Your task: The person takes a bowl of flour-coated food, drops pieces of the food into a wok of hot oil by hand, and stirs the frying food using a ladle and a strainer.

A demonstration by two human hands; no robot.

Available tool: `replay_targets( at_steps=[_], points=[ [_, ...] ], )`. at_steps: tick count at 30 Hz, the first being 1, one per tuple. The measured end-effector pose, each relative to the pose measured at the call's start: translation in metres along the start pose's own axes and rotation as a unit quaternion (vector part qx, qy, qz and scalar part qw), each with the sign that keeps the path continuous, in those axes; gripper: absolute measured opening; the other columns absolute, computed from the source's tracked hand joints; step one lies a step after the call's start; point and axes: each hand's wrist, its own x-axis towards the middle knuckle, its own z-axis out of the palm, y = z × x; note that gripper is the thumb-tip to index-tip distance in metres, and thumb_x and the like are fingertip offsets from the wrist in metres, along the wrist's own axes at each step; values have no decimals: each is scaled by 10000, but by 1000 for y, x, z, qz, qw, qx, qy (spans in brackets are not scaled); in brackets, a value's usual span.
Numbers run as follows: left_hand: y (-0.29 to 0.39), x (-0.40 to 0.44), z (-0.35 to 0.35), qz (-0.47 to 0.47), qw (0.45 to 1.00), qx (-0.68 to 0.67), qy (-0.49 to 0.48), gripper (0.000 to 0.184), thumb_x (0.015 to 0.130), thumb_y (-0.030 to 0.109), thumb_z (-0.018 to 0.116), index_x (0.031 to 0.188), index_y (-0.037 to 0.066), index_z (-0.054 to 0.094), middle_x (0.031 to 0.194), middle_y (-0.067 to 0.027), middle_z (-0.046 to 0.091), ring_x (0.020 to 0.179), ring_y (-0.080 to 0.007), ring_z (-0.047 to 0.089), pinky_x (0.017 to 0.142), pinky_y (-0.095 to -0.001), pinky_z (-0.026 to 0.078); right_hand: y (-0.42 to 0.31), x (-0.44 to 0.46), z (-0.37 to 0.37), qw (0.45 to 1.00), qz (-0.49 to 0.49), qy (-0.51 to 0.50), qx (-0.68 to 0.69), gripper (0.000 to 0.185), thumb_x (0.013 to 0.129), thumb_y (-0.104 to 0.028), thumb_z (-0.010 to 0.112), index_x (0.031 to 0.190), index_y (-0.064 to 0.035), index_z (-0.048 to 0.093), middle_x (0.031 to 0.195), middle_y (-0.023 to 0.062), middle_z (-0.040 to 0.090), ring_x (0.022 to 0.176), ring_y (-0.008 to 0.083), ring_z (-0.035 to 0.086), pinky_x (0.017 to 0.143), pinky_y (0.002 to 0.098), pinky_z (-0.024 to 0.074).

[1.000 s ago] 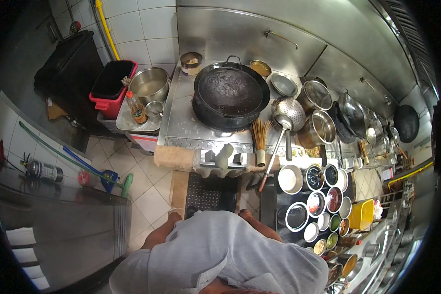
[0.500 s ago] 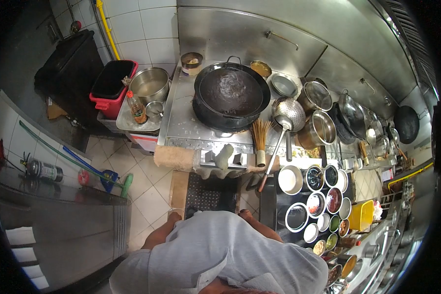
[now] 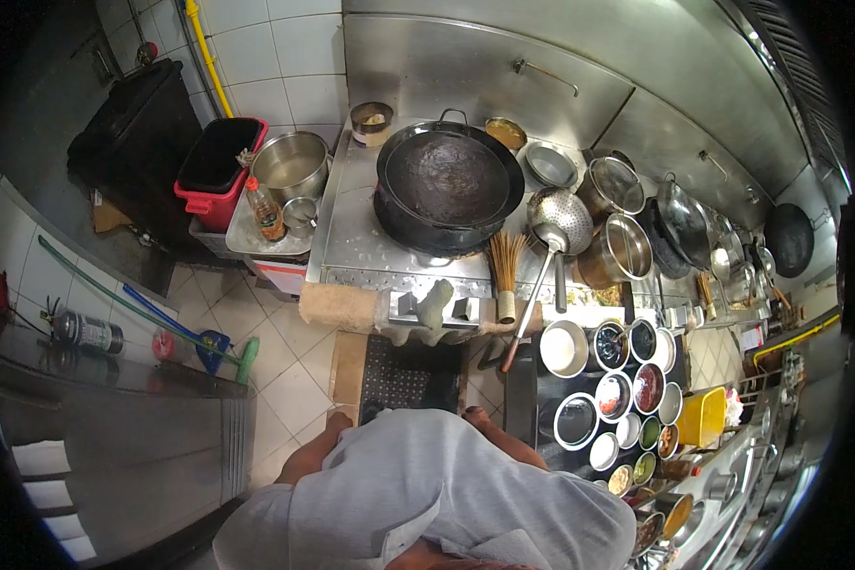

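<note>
My left hand [image 3: 339,420] hangs low beside my body at the front of the grey shirt, and its fingers are hidden. My right hand [image 3: 475,414] is down on the other side, only a small part showing past the cloth. Neither is seen touching any cookware. Ahead, a large black wok [image 3: 449,176] sits on the steel stove. To its right lie a bamboo brush [image 3: 506,275], a perforated strainer [image 3: 549,211] with a long handle, and a steel pot [image 3: 614,252]. A grey-green cloth [image 3: 434,306] lies at the stove's front edge.
Several sauce and seasoning bowls [image 3: 576,421] stand at the right, with a yellow container [image 3: 701,418] beyond. A bottle [image 3: 264,211] and a steel pot [image 3: 291,163] are left of the stove. A black perforated mat [image 3: 404,370] lies on the floor.
The pale, swirling patch in the middle of the wok has faded, and its inside now looks darker and duller. My hands and arms stay where they were.
</note>
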Motion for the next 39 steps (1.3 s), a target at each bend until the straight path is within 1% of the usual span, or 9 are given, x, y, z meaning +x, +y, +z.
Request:
replay_targets(
  at_steps=[2, 5, 11, 14, 19, 32, 35, 37, 39],
  points=[
    [1, 0, 2, -71, 994, -73, 27, 262, 773, 211, 580, 808, -20, 697, 940, -234, 664, 915, -363, 652, 785, -444, 515, 0, -1, -1, 1000, 7, -21, 2, 539, 785, -367, 597, 1243, -82, 593, 1285, 134, 572, 1218, 257, 523, 1042, 333, 390],
    [-9, 6, 7, -27, 999, -30, 14, 263, 774, 211, 581, 812, -23, 695, 926, -243, 662, 903, -365, 654, 778, -444, 516, -2, -2, 3, 1000, 11, 21, -2, 384, 792, -243, 549, 1141, -123, 654, 1208, 147, 615, 1148, 283, 577, 958, 377, 455],
    [-13, 7, 9, 18, 999, -38, 15, 261, 774, 202, 582, 848, -22, 696, 929, -263, 655, 911, -370, 652, 779, -440, 517, -1, 0, 1, 1000, 7, -13, -27, 436, 793, -256, 536, 1191, -98, 619, 1239, 157, 595, 1149, 296, 574, 955, 373, 459],
    [-10, 7, 7, 59, 997, 40, -13, 261, 770, 193, 580, 850, -27, 696, 942, -270, 653, 921, -374, 650, 787, -436, 518, 8, 12, 10, 999, 4, 0, -35, 463, 790, -259, 546, 1218, -91, 598, 1246, 149, 591, 1134, 296, 583, 945, 372, 466],
    [0, 4, 15, -134, 974, -174, 59, 288, 764, 209, 571, 842, -41, 692, 967, -273, 649, 946, -380, 642, 809, -437, 517, -10, -13, -5, 1000, 21, -11, -2, 468, 795, -254, 556, 1230, -83, 585, 1264, 144, 579, 1155, 274, 569, 961, 367, 457],
    [2, 0, 6, -101, 986, -129, 27, 287, 758, 205, 568, 861, -32, 693, 984, -262, 651, 978, -386, 631, 826, -440, 511, 0, 0, 5, 999, 39, -1, 5, 380, 830, -259, 539, 1168, -103, 615, 1223, 126, 600, 1099, 251, 601, 908, 369, 487],
    [-2, 4, 14, -114, 974, -180, 80, 282, 755, 196, 569, 867, -31, 693, 985, -263, 652, 973, -386, 635, 823, -437, 512, -7, -11, -1, 1000, 13, -2, -14, 376, 834, -263, 537, 1161, -95, 618, 1174, 135, 624, 1048, 244, 627, 875, 366, 502],
    [-1, 0, 3, -93, 989, -112, 4, 271, 754, 181, 571, 870, -31, 694, 977, -269, 651, 959, -386, 641, 817, -434, 514, -1, -2, 2, 1000, 6, -15, -13, 379, 834, -264, 538, 1161, -90, 618, 1155, 137, 633, 1019, 245, 639, 856, 365, 508],
    [-3, 0, 4, -76, 992, -96, 10, 266, 754, 176, 572, 867, -33, 693, 971, -273, 650, 952, -385, 643, 810, -436, 515, 2, 1, 4, 1000, -2, -28, -13, 381, 834, -265, 540, 1161, -86, 619, 1136, 139, 642, 990, 246, 651, 837, 364, 515]
  ],
)
